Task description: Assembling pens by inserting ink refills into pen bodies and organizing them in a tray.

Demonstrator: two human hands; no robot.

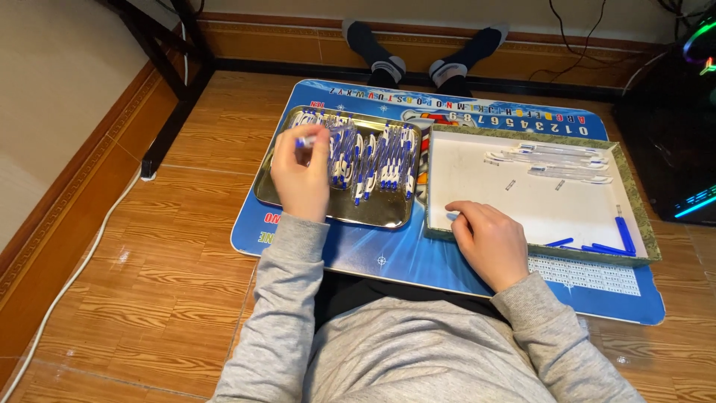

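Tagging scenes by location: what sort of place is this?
Likely a home room, worked on the floor: wood-pattern floor, blue play mat, computer tower with coloured lights in the corner.

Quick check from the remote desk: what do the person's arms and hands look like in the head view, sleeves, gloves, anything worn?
Both hands are bare: no gloves, and no rings or watch that I can make out. The left hand and right hand each come out of a long light grey sweatshirt sleeve, left sleeve and right sleeve, with ribbed cuffs at the wrists. The fabric is plain, without markings.
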